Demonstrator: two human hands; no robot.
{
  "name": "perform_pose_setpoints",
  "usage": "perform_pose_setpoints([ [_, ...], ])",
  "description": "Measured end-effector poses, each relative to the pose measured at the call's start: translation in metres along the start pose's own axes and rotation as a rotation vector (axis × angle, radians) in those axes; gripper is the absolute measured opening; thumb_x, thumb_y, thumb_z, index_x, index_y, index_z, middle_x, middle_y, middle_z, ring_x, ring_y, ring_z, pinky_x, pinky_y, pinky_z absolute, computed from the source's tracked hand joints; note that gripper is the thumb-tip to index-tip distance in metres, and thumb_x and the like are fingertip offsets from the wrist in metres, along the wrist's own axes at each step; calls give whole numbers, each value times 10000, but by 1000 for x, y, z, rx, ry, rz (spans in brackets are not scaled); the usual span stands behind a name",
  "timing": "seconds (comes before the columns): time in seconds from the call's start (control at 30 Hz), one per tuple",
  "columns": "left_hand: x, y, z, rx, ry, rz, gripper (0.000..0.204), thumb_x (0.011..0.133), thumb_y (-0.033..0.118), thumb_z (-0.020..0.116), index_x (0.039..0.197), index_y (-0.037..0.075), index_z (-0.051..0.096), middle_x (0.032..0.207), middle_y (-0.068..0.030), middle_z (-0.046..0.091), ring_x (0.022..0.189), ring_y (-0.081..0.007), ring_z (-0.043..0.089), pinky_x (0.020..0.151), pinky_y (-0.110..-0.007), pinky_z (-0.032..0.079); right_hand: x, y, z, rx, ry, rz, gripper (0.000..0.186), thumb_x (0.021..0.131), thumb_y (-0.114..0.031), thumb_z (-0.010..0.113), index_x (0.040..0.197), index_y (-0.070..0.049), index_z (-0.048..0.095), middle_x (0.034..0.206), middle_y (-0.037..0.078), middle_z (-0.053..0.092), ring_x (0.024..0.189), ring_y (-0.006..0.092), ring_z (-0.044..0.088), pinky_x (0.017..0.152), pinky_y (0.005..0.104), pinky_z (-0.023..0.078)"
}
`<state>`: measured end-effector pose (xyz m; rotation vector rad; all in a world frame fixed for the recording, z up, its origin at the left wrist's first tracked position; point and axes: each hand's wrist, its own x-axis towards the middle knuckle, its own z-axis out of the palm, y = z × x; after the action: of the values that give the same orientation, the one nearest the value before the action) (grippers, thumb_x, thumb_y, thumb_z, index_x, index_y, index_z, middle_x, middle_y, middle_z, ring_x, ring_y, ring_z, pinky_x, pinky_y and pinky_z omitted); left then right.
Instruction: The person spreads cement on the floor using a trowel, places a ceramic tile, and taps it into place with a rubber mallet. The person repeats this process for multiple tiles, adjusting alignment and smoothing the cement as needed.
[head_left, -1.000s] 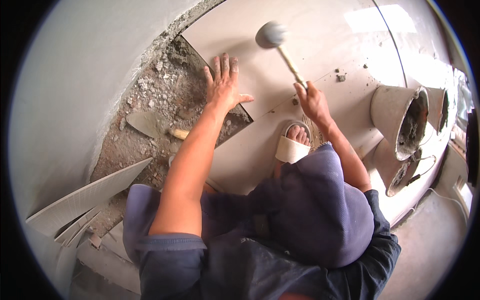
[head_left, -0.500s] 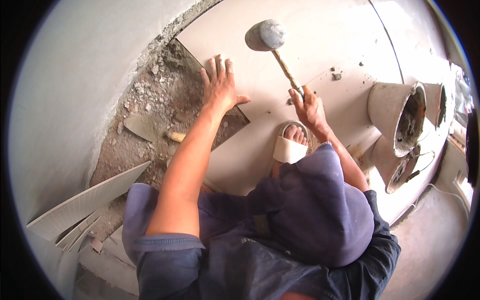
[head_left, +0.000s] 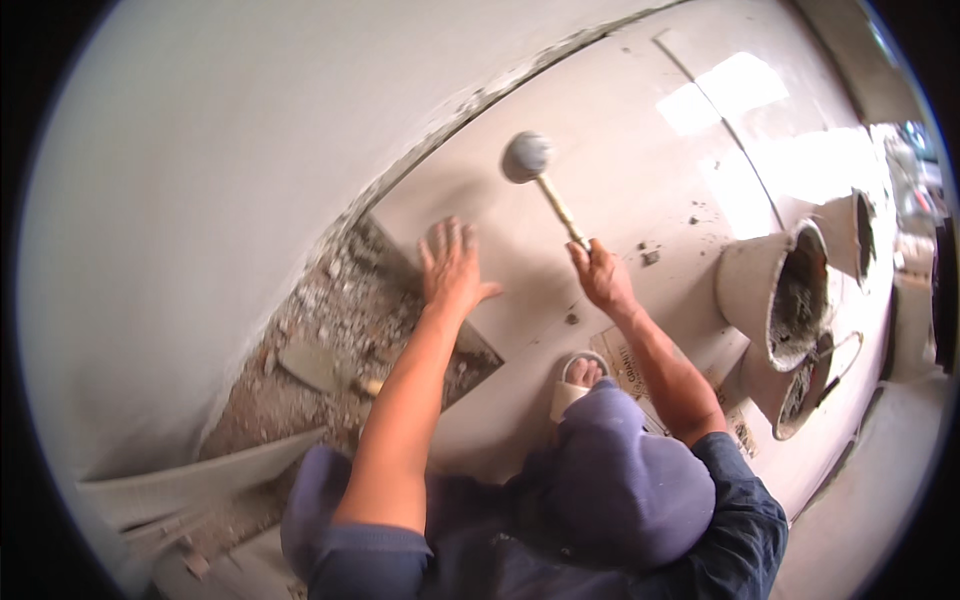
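1. Gripping the mallet [head_left: 530, 158] by the end of its pale handle, my right hand [head_left: 603, 272] is closed around the wood, with the grey head pointing away from me.
2. The mallet's head is over the big pale tile [head_left: 535, 255], ahead of my two hands and between them and the wall [head_left: 250, 150]; it is a little blurred, and I cannot tell if it touches the surface.
3. My left hand [head_left: 455, 268] is spread, palm down and holding nothing, at the tile's edge, fingers pointing toward the wall and thumb out to the right.
4. Left of that edge lies rubble [head_left: 330, 295], a rough grey-brown bed running along the foot of the wall.
5. On the rubble rests a trowel [head_left: 308, 366], its blade toward the wall and its handle partly hidden by my left forearm.
6. My foot, in a pale sandal [head_left: 568, 402], is between my forearms, nearer the right one.
7. Off to the right are three buckets [head_left: 742, 290], tipped, with grey muck in the nearer ones.
8. Dark crumbs [head_left: 650, 257] dot the floor between my right hand and the buckets.
9. At lower left, pale boards [head_left: 210, 472] lean beside the rubble.
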<state>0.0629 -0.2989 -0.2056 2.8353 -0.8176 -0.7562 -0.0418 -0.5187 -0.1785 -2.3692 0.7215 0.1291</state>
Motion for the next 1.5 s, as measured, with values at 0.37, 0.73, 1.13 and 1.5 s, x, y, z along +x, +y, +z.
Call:
perform_pose_setpoints([
  [0.37, 0, 8, -6, 42, -17, -33, 1164, 642, 592, 798, 1509, 65, 226, 1583, -216, 152, 1474, -361, 120, 1163, -602, 79, -10, 8, -9, 17, -82, 95, 525, 965, -523, 470, 885, -11, 558, 734, 247, 640, 735, 447, 627, 679, 529, 483],
  [0.73, 46, 33, -27, 157, -21, 29, 1171, 641, 665, 749, 1533, 133, 208, 1578, -234, 152, 1469, -379, 123, 1157, -600, 95, 25, 8, -38, 198, 101, 112, 552, 974, -523, 464, 838, 5, 547, 670, 231, 603, 669, 427, 611, 623, 516, 462],
  [1.13, 52, 41, -34, 175, -96, -10, 1118, 659, 613, 773, 1535, 187, 224, 1593, -199, 137, 1482, -350, 95, 1178, -575, 39, 27, 47, -43, 208, 22, 302, 545, 973, -519, 472, 840, 3, 557, 693, 228, 612, 693, 423, 608, 644, 497, 465],
  [1.5, 33, 29, -1, 139, -3, 41, 969, 824, 606, 606, 1544, 121, 176, 1601, -201, 77, 1488, -350, 30, 1163, -597, 36, -233, 187, -65, -273, 309, 506, 464, 871, -471, 650, 1047, -47, 581, 833, 186, 676, 758, 380, 665, 678, 476, 512],
])
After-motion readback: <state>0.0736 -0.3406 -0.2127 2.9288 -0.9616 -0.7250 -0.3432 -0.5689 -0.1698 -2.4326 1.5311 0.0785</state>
